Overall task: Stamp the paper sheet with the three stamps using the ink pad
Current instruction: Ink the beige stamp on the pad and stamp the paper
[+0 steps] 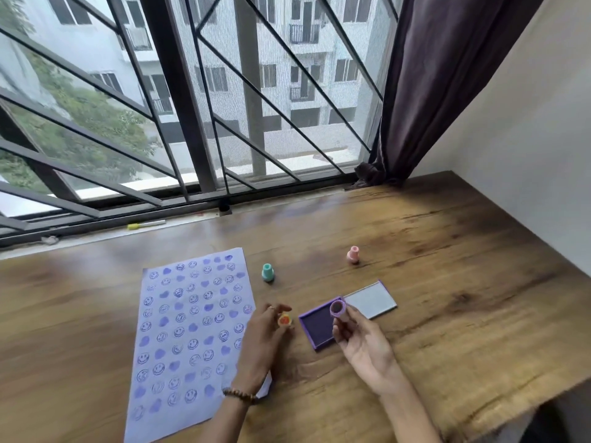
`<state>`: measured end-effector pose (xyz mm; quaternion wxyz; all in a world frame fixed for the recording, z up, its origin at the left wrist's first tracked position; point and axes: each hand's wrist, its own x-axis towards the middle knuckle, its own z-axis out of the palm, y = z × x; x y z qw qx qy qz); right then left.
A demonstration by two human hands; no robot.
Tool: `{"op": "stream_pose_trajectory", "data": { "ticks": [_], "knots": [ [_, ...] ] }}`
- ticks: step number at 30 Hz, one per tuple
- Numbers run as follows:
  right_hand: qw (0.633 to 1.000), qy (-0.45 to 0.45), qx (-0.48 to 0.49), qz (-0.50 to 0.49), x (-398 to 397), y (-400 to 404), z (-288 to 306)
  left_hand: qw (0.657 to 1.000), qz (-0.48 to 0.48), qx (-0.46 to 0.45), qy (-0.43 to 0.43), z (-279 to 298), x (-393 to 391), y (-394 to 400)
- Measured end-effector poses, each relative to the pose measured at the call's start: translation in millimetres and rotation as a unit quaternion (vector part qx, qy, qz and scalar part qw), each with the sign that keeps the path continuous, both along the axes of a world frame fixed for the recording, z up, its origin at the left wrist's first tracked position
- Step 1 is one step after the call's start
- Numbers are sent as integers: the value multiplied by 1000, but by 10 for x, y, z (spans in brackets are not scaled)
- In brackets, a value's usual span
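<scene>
Over the ink pad (318, 327) your right hand (361, 343) has its fingers clamped on the purple stamp (337, 309), face up, while your left hand (262, 340) pinches an orange stamp (284, 320) just beside the paper sheet (188, 330). That sheet's nearly full, so you'll probably overlap prints or smudge wet ink with your left wrist.

Ink pad (319, 324) lies right of paper sheet (188, 330).

left hand (260, 340): finger ring, beaded wrist bracelet (240, 394) | right hand (363, 343): bare, sleeveless
</scene>
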<state>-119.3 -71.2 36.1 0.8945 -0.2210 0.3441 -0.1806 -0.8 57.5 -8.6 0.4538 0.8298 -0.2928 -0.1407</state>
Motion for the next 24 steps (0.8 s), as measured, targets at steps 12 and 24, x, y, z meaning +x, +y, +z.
{"op": "stream_pose_trajectory", "data": {
  "ticks": [12,24],
  "knots": [
    [762,258,-579,137,-15,-40,-105,983,-63,157,-73,-49,-111,-59],
    [441,262,-818,261,57,213,-187,985,-52,128,-107,-254,-89,-35]
  ]
}}
